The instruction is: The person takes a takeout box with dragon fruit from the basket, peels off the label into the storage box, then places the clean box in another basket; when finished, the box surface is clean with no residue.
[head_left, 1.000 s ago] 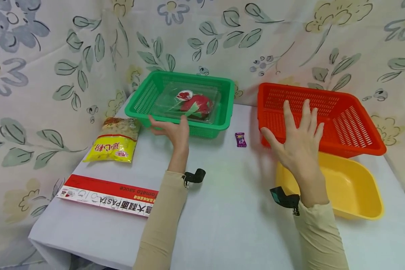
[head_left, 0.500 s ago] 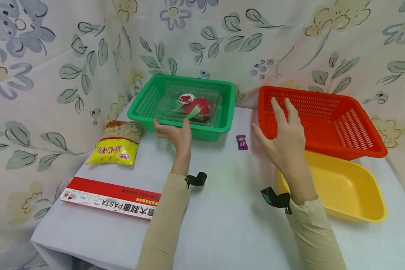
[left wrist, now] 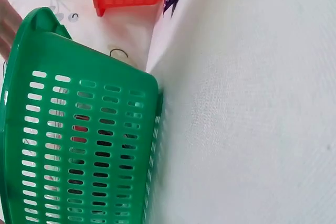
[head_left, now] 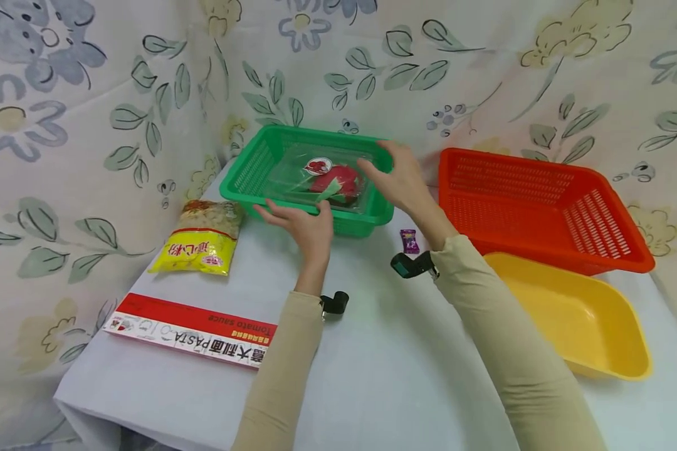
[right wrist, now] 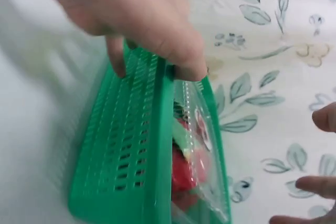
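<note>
Fingers of the right hand (head_left: 406,178) bend over the right end of the green basket (head_left: 352,227), and I cannot tell if they squeeze it. Fingers of the left hand (head_left: 306,233) are spread apart by its front side, holding nothing. This basket sits near the back left corner of the white table (head_left: 383,388). Inside it is a clear box (head_left: 286,181) with a round sticker (head_left: 318,166) and a red fruit (head_left: 346,185) with green leaf tips. A yellow bag (head_left: 200,241) lies just left of the basket, by the table's left edge. Nearer the front left corner is a long red and white box (head_left: 194,329). Right of the green basket lies a small purple packet (head_left: 409,241). Farther right, a red basket (head_left: 508,213) stands near the back right corner. A yellow tub (head_left: 581,326) is in front of it, near the right edge. Behind everything hangs cloth with flowers (head_left: 485,69).
</note>
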The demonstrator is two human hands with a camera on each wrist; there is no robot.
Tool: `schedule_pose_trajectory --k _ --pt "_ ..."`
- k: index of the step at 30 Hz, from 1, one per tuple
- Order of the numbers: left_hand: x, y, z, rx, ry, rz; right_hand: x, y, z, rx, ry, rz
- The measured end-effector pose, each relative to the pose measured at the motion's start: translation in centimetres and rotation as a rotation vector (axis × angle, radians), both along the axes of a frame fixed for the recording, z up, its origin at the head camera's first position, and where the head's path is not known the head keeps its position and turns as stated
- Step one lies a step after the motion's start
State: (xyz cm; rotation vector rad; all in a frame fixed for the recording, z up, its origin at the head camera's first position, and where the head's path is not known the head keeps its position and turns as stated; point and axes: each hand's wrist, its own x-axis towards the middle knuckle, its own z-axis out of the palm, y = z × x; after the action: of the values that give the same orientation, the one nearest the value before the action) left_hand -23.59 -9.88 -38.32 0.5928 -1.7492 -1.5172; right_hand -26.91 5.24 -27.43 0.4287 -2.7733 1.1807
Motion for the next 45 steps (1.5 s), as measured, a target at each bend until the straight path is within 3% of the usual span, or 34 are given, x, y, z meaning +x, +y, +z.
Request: schedule_pose_trajectory --k 4,9,17,20,25,33,37,45 --pt "-0.2 0.1 0.0 -0.041 -0.01 -0.017 -2.0 -1.6 0.2 -0.085 -0.234 -0.004" --pt "-0.3 0.1 -0.2 -0.064 -0.003 -0.015 -4.1 -3.2 -0.2 -0.238 -0.542 -0.074" --pt "-0.1 -0.4 -0.9 -0.109 -0.021 -0.01 -6.3 -5.3 -2.7 -0.288 -0.743 -0.22" --pt "-0.1 -0.4 -0.9 -0.116 -0.025 -0.023 -6.6 -5.6 -3.6 -0.303 -0.756 -0.287" --pt "0.0 -0.2 -1.0 -0.109 -0.035 -0.04 -6.6 -5.3 -4.3 -0.423 -0.715 -0.397" --pt "-0.1 -0.4 -0.7 -0.112 -0.021 -0.03 -6.4 -5.4 -3.1 -0.619 -0.745 -0.341" --pt "0.1 -0.3 -0.7 -0.105 -0.024 -0.035 -6.0 -5.6 -2.7 -0.659 -0.736 -0.306" --pt "-0.1 -0.4 -0.6 -0.114 -0.026 -0.014 -5.1 -5.7 -1.5 -0.631 -0.639 -0.281"
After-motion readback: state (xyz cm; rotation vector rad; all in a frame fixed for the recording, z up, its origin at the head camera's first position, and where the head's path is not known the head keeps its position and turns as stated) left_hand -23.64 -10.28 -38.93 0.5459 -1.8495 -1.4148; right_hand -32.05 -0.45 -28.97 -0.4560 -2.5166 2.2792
